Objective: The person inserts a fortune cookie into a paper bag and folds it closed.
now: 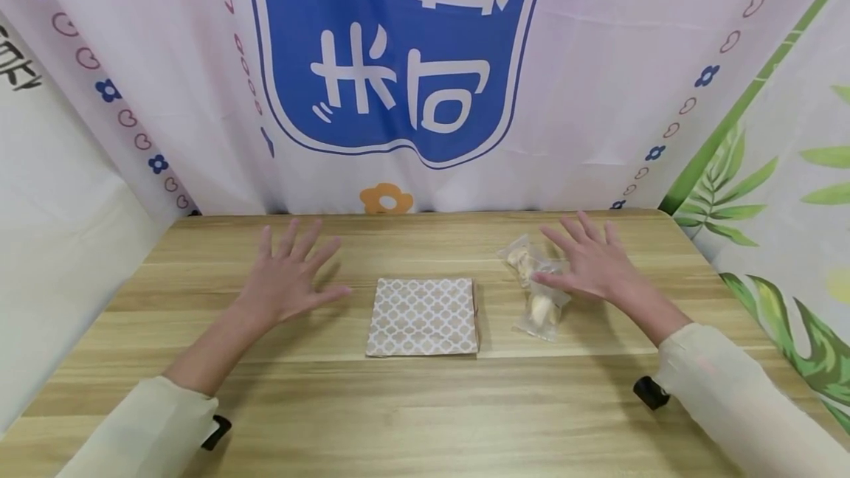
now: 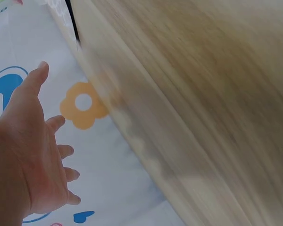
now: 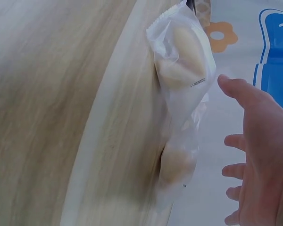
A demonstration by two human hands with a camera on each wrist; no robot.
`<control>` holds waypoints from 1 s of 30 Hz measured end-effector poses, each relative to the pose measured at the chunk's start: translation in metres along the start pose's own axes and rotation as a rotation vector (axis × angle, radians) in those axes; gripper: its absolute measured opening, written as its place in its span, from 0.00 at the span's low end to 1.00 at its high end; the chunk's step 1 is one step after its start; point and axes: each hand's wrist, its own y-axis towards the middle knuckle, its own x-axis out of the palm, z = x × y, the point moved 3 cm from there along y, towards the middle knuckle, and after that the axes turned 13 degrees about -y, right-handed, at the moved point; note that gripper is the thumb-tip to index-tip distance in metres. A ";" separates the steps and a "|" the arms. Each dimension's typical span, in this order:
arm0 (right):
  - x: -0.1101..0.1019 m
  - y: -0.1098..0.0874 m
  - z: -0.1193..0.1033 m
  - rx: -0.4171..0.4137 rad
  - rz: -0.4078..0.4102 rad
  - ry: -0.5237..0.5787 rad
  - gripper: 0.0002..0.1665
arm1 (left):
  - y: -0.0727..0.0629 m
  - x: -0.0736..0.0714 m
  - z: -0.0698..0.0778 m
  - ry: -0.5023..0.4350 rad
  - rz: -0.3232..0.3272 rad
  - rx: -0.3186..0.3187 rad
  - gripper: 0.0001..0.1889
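Note:
A flat, folded paper bag [image 1: 423, 317] with a white lattice pattern on tan lies at the middle of the table. To its right are two clear plastic packets of pale food, one farther back [image 1: 521, 260] and one nearer [image 1: 543, 311]. My left hand [image 1: 282, 282] is spread over the table left of the bag, fingers apart, holding nothing. My right hand [image 1: 591, 260] is likewise spread, beside the packets, its thumb overlapping them in the head view. In the right wrist view the nearer packet [image 3: 184, 61] shows small dark print, and the right hand [image 3: 264, 146] is apart from it.
The wood-grain table [image 1: 412, 419] ends at the back against a hanging cloth [image 1: 584, 116] with a blue sign and an orange flower. Another cloth with green leaves [image 1: 783, 242] hangs at the right. Black wrist devices [image 1: 651, 392] sit at both sleeves.

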 end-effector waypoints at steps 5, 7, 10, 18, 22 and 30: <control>0.000 0.008 -0.004 -0.024 0.025 0.007 0.49 | 0.005 0.003 0.008 0.011 -0.001 0.033 0.47; 0.000 0.011 -0.006 -0.044 0.045 0.006 0.47 | 0.007 0.005 0.011 0.019 -0.004 0.053 0.47; -0.001 0.017 -0.010 -0.082 0.074 0.005 0.42 | 0.011 0.007 0.017 0.030 -0.005 0.083 0.46; 0.001 0.026 -0.018 -0.110 0.036 0.088 0.39 | 0.018 0.012 0.033 0.021 0.012 0.133 0.44; 0.003 0.029 -0.021 -0.103 0.009 0.104 0.40 | 0.022 0.015 0.040 -0.001 -0.003 0.156 0.45; 0.005 0.039 -0.026 -0.077 -0.040 0.127 0.42 | 0.027 0.020 0.056 -0.082 -0.076 0.197 0.46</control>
